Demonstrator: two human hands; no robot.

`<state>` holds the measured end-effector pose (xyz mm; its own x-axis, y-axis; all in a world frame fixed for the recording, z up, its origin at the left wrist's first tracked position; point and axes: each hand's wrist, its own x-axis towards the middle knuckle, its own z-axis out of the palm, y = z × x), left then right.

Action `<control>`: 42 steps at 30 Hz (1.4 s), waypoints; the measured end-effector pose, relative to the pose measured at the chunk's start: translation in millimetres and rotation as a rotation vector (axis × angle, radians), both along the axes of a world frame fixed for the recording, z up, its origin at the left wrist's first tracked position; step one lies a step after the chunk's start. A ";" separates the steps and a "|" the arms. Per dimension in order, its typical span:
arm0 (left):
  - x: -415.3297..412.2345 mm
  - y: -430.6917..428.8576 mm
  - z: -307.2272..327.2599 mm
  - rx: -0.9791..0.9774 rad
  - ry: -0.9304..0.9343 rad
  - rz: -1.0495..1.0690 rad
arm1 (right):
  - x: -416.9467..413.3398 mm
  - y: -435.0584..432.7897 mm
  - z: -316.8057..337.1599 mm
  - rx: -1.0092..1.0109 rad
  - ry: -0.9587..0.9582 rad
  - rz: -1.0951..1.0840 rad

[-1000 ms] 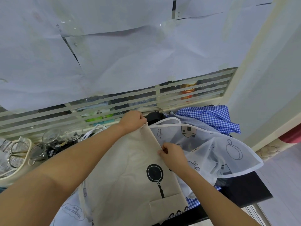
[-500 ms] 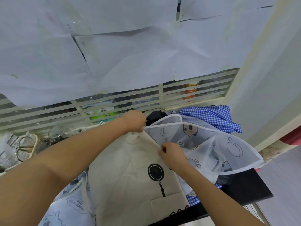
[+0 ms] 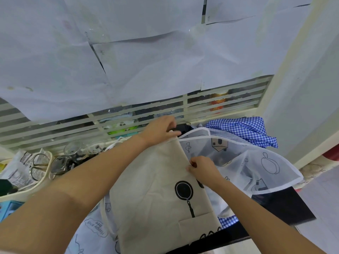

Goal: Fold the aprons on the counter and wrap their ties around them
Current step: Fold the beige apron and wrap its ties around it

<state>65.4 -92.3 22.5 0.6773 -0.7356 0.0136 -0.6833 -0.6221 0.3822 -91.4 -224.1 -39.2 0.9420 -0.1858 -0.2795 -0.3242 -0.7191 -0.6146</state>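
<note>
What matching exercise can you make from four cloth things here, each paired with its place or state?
Things
1. beige canvas apron with a black frying-pan print
2. sheer white apron with black line drawings
3. blue-and-white checked cloth
4. pale blue cloth with a "Happy and free" bubble

Places or states
A. bunched at the far right, by the wall
B. partly under another apron, near left
C. gripped by the left hand and the right hand
D. spread out right of the gripped apron

Pairs: 1-C, 2-D, 3-A, 4-B
</note>
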 end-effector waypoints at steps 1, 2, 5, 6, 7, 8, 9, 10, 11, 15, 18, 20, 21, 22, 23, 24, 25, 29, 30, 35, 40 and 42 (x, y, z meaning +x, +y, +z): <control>-1.7 -3.0 -2.0 0.108 -0.159 -0.128 | 0.6 -0.6 1.3 -0.004 -0.005 0.003; -4.1 -6.7 -3.6 0.204 -0.285 -0.224 | 1.3 -0.2 2.8 -0.009 -0.005 0.005; -10.9 -14.5 -18.0 0.395 -0.447 -0.281 | 1.3 2.7 3.4 -0.026 -0.011 0.006; -14.1 -16.5 -22.9 0.434 -0.463 -0.255 | 0.3 3.9 2.5 -0.031 -0.015 0.004; -17.0 -18.4 -26.9 0.467 -0.468 -0.223 | -0.8 5.2 2.0 -0.033 -0.018 0.003; -18.8 -20.8 -31.4 0.478 -0.454 -0.185 | -1.7 6.1 0.7 -0.035 -0.015 0.005; -19.8 -22.8 -34.2 0.496 -0.431 -0.151 | -2.6 7.0 -0.6 -0.038 -0.012 0.009; -19.7 -23.4 -36.1 0.518 -0.421 -0.130 | -2.6 8.2 -1.7 -0.042 -0.007 0.013; -19.4 -23.8 -38.3 0.539 -0.418 -0.122 | -2.8 9.4 -1.7 -0.048 0.000 0.016; -20.1 -30.1 -47.6 0.573 -0.331 -0.114 | -3.6 13.5 -2.4 -0.078 0.018 0.039; -10.2 -32.2 -38.5 0.403 -0.120 0.042 | -5.8 13.6 -6.4 -0.076 0.016 0.030; 2.5 -26.4 -31.5 0.410 -0.041 0.085 | -8.3 13.1 -8.4 -0.078 0.002 0.007; 7.6 -23.0 -31.8 0.397 0.034 0.136 | -9.6 12.6 -9.2 -0.087 -0.011 0.000; 12.9 -20.5 -32.2 0.401 0.078 0.171 | -10.6 12.4 -10.1 -0.102 -0.023 -0.003; 16.1 -17.6 -32.3 0.386 0.092 0.186 | -11.9 12.4 -10.8 -0.120 -0.034 0.001; 15.5 -15.5 -32.0 0.342 0.120 0.181 | -12.4 12.7 -11.4 -0.136 -0.038 0.009; 16.4 -15.7 -33.4 0.295 0.145 0.150 | -12.7 12.9 -12.2 -0.149 -0.037 0.019; 14.4 -22.9 -23.5 0.235 0.133 0.086 | -11.5 12.2 -15.9 -0.163 -0.008 0.027; 12.1 -25.0 -18.4 0.315 0.051 0.050 | -11.0 12.5 -16.8 -0.173 -0.001 0.032; 7.1 -38.1 -7.9 0.589 -0.146 -0.096 | -9.1 16.1 -19.9 -0.198 0.023 0.043; 3.4 -47.2 1.0 0.754 -0.153 -0.065 | -6.3 17.2 -16.8 -0.228 0.038 0.073; 2.1 -50.0 4.1 0.807 -0.183 -0.127 | -5.3 18.0 -15.0 -0.245 0.046 0.083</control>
<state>67.6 -142.3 26.6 0.6269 -0.6374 -0.4481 -0.7747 -0.5712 -0.2713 -96.7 -206.1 -54.1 0.9441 -0.1761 -0.2786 -0.2818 -0.8697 -0.4052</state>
